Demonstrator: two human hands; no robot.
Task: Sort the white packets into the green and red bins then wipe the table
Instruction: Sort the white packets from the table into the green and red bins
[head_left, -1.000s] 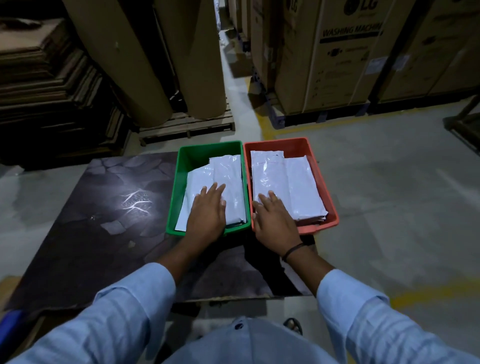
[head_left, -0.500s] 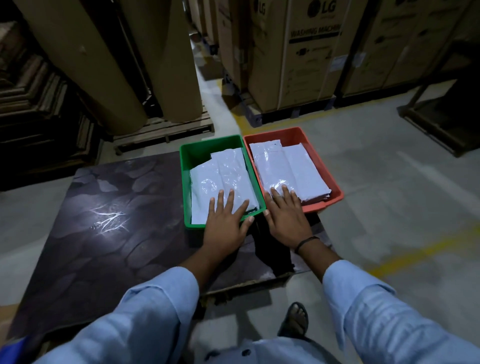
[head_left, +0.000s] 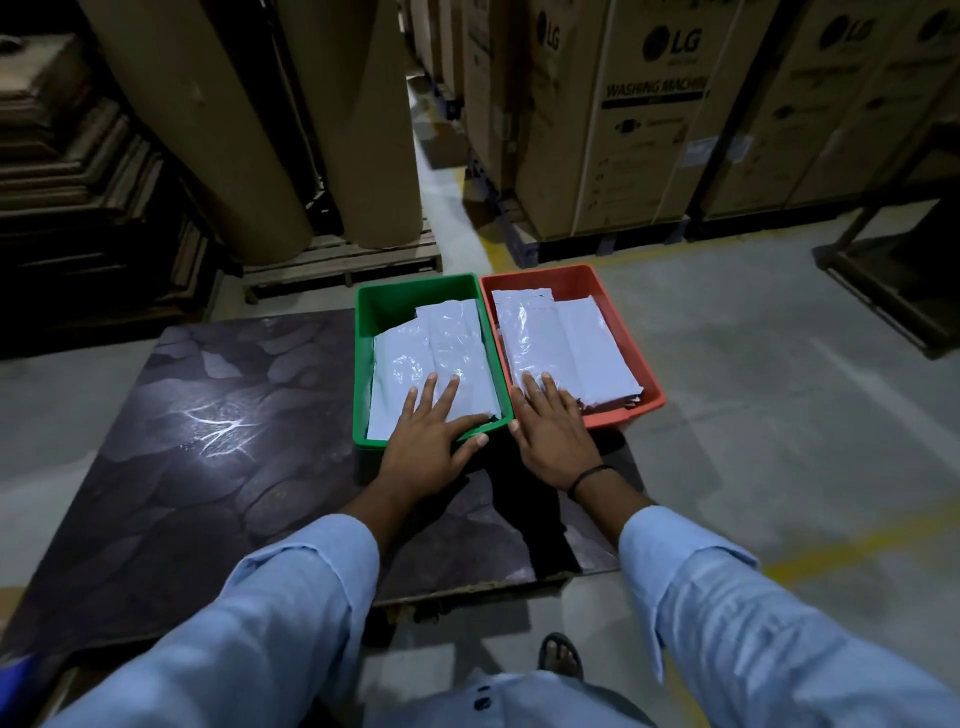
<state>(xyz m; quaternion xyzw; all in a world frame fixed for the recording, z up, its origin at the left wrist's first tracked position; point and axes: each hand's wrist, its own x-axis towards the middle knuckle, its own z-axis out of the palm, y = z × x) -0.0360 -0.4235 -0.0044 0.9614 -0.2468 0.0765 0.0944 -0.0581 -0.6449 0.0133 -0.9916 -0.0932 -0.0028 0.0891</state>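
Packets (head_left: 431, 358) filled the green bin (head_left: 415, 301) and the red bin (head_left: 618, 415) touching its right. The left hand (head_left: 426, 447) and right hand (head_left: 550, 441) pressed them, fingers (head_left: 432, 389) flat, unclenched. Harder pressure might have tipped the red bin, which seemed to overhang the bench (head_left: 234, 467).

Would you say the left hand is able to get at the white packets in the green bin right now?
Very likely yes: the left hand lies flat over the near rim of the green bin, its fingers resting on the top white packets, and nothing covers them.
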